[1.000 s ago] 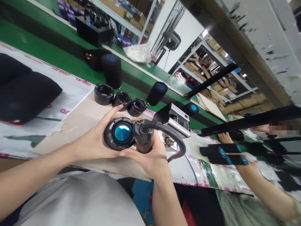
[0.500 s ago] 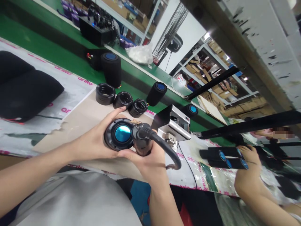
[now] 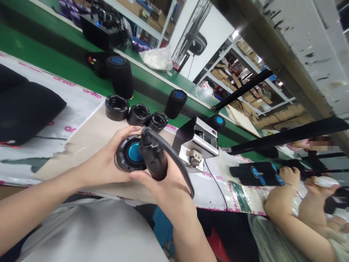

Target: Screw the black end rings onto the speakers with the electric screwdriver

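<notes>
Low in front of me, my left hand is wrapped round a black cylindrical speaker with a shiny blue disc in its top. My right hand grips a dark electric screwdriver whose thick cable loops down over the wrist. The driver leans over the speaker's right rim; its tip is hidden from view. My right thumb reaches the speaker's near side. Just beyond my hands, black rings stand in a row on the beige sheet.
A silver and black machine stands right of my hands. Speakers stand on the green belt. Black cloth-like pieces lie at left. At right, a co-worker's hand is by several lying speakers.
The screwdriver has tilted and shifted left over the speaker's rim, and its cable has swung. The view has shifted slightly. More of the co-worker's arms shows at right.
</notes>
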The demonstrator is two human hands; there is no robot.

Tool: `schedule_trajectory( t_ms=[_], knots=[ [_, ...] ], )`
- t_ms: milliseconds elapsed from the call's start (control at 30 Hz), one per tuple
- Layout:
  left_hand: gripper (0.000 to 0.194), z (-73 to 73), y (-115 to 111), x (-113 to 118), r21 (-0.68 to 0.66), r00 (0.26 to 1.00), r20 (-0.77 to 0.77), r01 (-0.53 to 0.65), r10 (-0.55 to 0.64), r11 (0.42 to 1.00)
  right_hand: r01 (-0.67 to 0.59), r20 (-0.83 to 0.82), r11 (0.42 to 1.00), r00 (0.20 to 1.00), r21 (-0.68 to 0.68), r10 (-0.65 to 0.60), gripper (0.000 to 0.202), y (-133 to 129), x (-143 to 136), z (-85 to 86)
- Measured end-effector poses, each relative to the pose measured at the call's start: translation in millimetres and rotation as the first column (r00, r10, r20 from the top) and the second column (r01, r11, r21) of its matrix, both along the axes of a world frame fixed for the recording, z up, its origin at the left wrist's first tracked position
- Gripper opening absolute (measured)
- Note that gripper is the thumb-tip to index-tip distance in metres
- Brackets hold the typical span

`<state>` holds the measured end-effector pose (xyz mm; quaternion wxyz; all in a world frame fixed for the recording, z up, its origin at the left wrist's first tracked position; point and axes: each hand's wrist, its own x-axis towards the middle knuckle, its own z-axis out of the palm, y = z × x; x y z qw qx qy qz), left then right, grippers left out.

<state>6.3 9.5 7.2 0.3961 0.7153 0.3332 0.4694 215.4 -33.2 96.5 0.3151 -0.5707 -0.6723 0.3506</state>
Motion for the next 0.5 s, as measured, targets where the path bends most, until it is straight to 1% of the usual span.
schedule_trajectory(
  t_ms=[100,200,267,333,367,433,500],
  knots=[
    [0.097,-0.8,-1,0,0.003,0.998,-0.049,-0.035,0.035,0.999,-0.03,0.039,1.0,0.999,0.01,0.03,0.079,5,5,6.3],
    [0.092,0.2,-1,1,0.021,0.996,-0.062,-0.067,0.069,0.998,-0.133,0.069,0.99,0.989,0.043,0.129,0.072,19,14,12.7],
    [0.093,0.4,-1,1,0.028,0.994,-0.071,-0.084,0.086,0.996,-0.211,0.052,0.973,0.977,0.095,0.207,0.068,27,18,15.5],
    [0.098,-0.3,-1,-1,0.031,0.992,-0.089,-0.091,0.094,0.995,-0.258,0.051,0.958,0.966,0.122,0.254,0.066,32,19,17.1],
    [0.103,-1.0,-1,-1,0.036,0.991,-0.094,-0.094,0.097,0.995,-0.269,0.063,0.957,0.963,0.113,0.263,0.065,34,19,17.6],
    [0.115,-2.8,0,-3,0.047,0.992,-0.083,-0.095,0.098,0.994,-0.247,0.088,0.967,0.967,0.068,0.241,0.066,34,16,17.9],
    [0.122,-4.6,1,-3,0.056,0.994,-0.047,-0.094,0.097,0.994,-0.223,0.084,0.974,0.972,0.051,0.218,0.064,34,14,17.1]
  ],
)
